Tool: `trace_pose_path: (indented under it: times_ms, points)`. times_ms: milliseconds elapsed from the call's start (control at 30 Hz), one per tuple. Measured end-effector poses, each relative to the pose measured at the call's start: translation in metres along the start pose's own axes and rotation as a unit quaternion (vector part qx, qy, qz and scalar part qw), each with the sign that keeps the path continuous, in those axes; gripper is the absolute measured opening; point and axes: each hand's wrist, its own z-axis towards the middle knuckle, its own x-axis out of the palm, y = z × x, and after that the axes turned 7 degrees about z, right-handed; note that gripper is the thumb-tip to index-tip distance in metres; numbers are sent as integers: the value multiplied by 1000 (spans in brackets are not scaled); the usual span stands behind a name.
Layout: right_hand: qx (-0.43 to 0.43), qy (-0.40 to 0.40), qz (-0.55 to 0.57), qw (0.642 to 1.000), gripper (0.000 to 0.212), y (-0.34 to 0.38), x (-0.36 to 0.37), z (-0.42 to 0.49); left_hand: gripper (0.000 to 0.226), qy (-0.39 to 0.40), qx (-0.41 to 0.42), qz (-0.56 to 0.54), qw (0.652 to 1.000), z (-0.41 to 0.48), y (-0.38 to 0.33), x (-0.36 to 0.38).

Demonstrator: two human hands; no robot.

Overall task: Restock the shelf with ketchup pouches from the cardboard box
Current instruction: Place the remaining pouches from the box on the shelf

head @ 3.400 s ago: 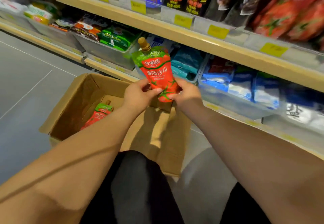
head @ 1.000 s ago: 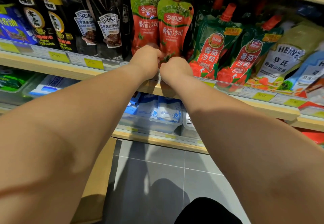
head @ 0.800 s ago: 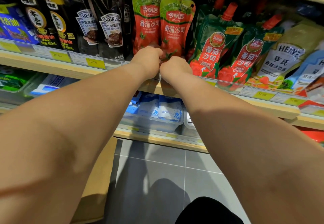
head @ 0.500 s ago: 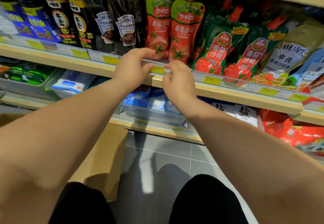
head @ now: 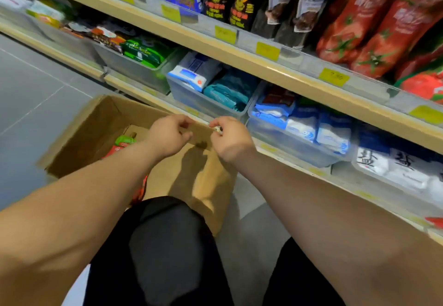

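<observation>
Now both hands hang over the open brown cardboard box (head: 96, 123). The left hand (head: 167, 135) and the right hand (head: 230, 138) have loosely curled fingers and hold nothing. One red ketchup pouch with a green top (head: 124, 141) lies on the bottom of the box, partly hidden by the left forearm. To do this step well, I think the person should reach down, take the pouch by its sides below the spout, and lift it upright. Half a second ago both hands were at the front edge of the pale wooden upper shelf (head: 263, 67), beside the standing red pouches (head: 359, 30); they have come down since.
</observation>
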Motion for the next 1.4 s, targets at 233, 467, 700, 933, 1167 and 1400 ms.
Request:
trace_pose_path:
  times_ms: [233,467,700,933,1167,1400]
  points:
    - [60,123,49,989,23,27,110,35,32,88,-128,5,988,-14,129,14]
    - [166,219,67,959,24,25,206,57,39,220,-206,18,953,-14,220,49]
    - [408,274,274,827,31,6,282,43,31,286,-182,54,939,-5,256,77]
    - [477,254,293,789,21,-3,323,35,56,303,-187,48,933,8,271,98]
    - [510,218,324,766,20,-3,342,39,47,324,-170,40,930,10,277,99]
    - [483,245,330,773,31,-8,317,47,27,321,-193,-6,927,16,269,91]
